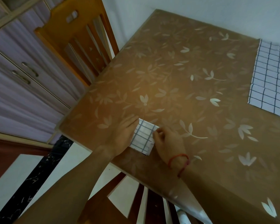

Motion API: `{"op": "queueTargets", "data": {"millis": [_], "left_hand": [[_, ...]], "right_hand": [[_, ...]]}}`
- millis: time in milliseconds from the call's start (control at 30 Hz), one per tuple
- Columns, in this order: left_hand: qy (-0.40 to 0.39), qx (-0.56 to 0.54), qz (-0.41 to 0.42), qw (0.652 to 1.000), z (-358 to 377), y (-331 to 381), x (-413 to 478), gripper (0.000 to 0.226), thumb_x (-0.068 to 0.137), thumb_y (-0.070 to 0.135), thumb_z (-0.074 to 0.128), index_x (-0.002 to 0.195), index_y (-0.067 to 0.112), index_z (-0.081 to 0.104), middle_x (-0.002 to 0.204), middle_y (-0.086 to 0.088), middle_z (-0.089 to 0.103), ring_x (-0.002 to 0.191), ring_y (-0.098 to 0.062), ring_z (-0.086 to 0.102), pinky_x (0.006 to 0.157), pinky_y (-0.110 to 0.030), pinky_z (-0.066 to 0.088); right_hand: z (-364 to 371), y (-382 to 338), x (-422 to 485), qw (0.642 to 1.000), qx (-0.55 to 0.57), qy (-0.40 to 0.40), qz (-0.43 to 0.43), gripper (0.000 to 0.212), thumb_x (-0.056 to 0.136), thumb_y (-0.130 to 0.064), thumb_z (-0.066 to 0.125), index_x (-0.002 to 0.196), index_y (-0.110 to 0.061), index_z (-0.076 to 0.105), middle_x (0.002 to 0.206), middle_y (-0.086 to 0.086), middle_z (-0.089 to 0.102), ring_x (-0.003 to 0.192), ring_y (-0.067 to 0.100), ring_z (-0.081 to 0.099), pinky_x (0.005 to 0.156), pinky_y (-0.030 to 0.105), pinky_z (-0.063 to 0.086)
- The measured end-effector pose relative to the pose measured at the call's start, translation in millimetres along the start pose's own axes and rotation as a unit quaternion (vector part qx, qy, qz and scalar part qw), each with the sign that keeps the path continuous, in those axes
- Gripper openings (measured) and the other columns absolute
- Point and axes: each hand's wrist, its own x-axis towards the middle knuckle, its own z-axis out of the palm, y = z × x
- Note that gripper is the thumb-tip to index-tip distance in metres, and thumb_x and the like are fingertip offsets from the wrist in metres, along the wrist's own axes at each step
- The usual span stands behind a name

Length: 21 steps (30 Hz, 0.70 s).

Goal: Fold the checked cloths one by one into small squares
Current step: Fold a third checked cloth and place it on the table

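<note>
Table: I am working at a table [184, 62] whose brown cover is showing a pale leaf pattern.
Folded cloth: the folded cloth [143, 137] is lying as a small white square with dark check lines, between my two hands and close to the table's near left edge.
Left hand: I am laying my left hand [124, 135] flat on the table with the fingers straight and together. Their side is touching the cloth's left edge, and the hand is gripping nothing.
Right hand: I am curling the fingers of my right hand [168, 143] in at the cloth's right edge, near its far corner, and seem to be pinching the layers there. The knuckles are partly hiding the fingertips.
Spread cloth: a larger spread cloth [271, 78], also checked, is lying flat at the table's far right, well apart from my hands and running out of view.
Wrist: a red thread [178, 160] is circling my right wrist.
Surroundings: a wooden chair [81, 46] is standing at the table's left side, with a pale cupboard [23, 94] beyond it.
</note>
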Motion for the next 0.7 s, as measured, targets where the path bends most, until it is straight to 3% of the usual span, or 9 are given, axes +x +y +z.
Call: {"op": "queueTargets", "data": {"millis": [67, 133, 200, 267, 300, 400, 500, 700], "left_hand": [[-0.056, 0.015, 0.003, 0.998, 4.5, -4.2, -1.5, 0.051, 0.1, 0.026, 0.024, 0.149, 0.011, 0.03, 0.155, -0.004, 0.027, 0.144, -0.016, 0.022, 0.119, -0.034, 0.018], [-0.083, 0.054, 0.049, 0.994, 10.8, -8.7, -3.2, 0.06, 0.097, 0.037, 0.011, 0.152, 0.015, 0.02, 0.159, 0.001, 0.017, 0.146, -0.011, 0.01, 0.12, -0.032, 0.014], [-0.095, 0.024, 0.034, 0.995, 13.5, -9.2, -4.8, 0.059, 0.098, 0.039, 0.011, 0.152, 0.017, 0.018, 0.158, 0.007, 0.011, 0.146, -0.005, 0.006, 0.12, -0.027, 0.008], [-0.094, -0.001, 0.023, 0.995, 16.9, -11.1, -4.5, 0.058, 0.099, 0.041, 0.011, 0.152, 0.019, 0.017, 0.158, 0.01, 0.01, 0.145, -0.001, 0.004, 0.12, -0.029, 0.009], [-0.089, 0.007, 0.03, 0.996, 18.6, -12.8, -4.8, 0.059, 0.098, 0.041, 0.011, 0.152, 0.018, 0.018, 0.158, 0.009, 0.012, 0.145, -0.001, 0.004, 0.12, -0.032, 0.013], [-0.075, 0.022, 0.058, 0.995, 20.3, -15.7, -5.1, 0.054, 0.099, 0.033, 0.022, 0.15, 0.015, 0.017, 0.157, 0.005, 0.015, 0.145, -0.007, 0.01, 0.12, -0.034, 0.016], [-0.08, -0.004, 0.032, 0.996, 16.9, -9.9, -4.9, 0.05, 0.101, 0.03, 0.024, 0.147, 0.017, 0.01, 0.153, 0.013, 0.01, 0.144, -0.003, 0.008, 0.118, -0.022, 0.006], [-0.075, 0.108, 0.072, 0.989, 24.0, -21.9, -4.9, 0.059, 0.095, 0.029, 0.02, 0.15, 0.009, 0.023, 0.157, -0.005, 0.022, 0.145, -0.019, 0.017, 0.116, -0.038, 0.017]], "right_hand": [[6.9, -9.4, -7.3, 0.988, -0.062, 0.045, -0.137, 0.035, 0.089, -0.036, 0.053, 0.114, -0.014, 0.063, 0.107, 0.003, 0.059, 0.095, 0.019, 0.056, 0.083, 0.03, 0.05], [20.3, -13.9, -9.3, 0.965, -0.146, 0.033, -0.216, 0.051, 0.087, -0.036, 0.05, 0.128, -0.006, 0.054, 0.123, 0.012, 0.058, 0.111, 0.027, 0.056, 0.098, 0.039, 0.048], [33.0, -17.0, -8.9, 0.948, -0.212, -0.028, -0.237, 0.064, 0.092, -0.04, 0.041, 0.142, 0.001, 0.038, 0.145, 0.019, 0.042, 0.136, 0.032, 0.039, 0.115, 0.042, 0.023], [41.8, -16.9, -6.5, 0.938, -0.243, -0.085, -0.232, 0.068, 0.096, -0.041, 0.027, 0.149, 0.0, 0.018, 0.157, 0.018, 0.017, 0.147, 0.029, 0.012, 0.116, 0.039, -0.003], [45.1, -15.3, -4.5, 0.936, -0.249, -0.102, -0.227, 0.071, 0.094, -0.043, 0.019, 0.15, -0.001, 0.011, 0.159, 0.017, 0.009, 0.148, 0.028, 0.005, 0.115, 0.038, -0.008], [50.8, -12.1, 1.0, 0.937, -0.251, -0.125, -0.21, 0.077, 0.091, -0.049, 0.013, 0.151, -0.002, 0.001, 0.16, 0.015, -0.001, 0.148, 0.026, -0.005, 0.118, 0.036, -0.009], [51.7, -12.1, 0.8, 0.939, -0.24, -0.128, -0.208, 0.074, 0.097, -0.049, 0.021, 0.151, -0.003, -0.002, 0.16, 0.013, -0.005, 0.147, 0.025, -0.008, 0.119, 0.037, -0.008], [29.7, 16.0, -6.0, 0.925, -0.283, -0.148, -0.207, 0.068, 0.1, -0.046, 0.018, 0.152, -0.006, -0.001, 0.159, 0.012, -0.007, 0.147, 0.024, -0.009, 0.12, 0.044, -0.003]]}}
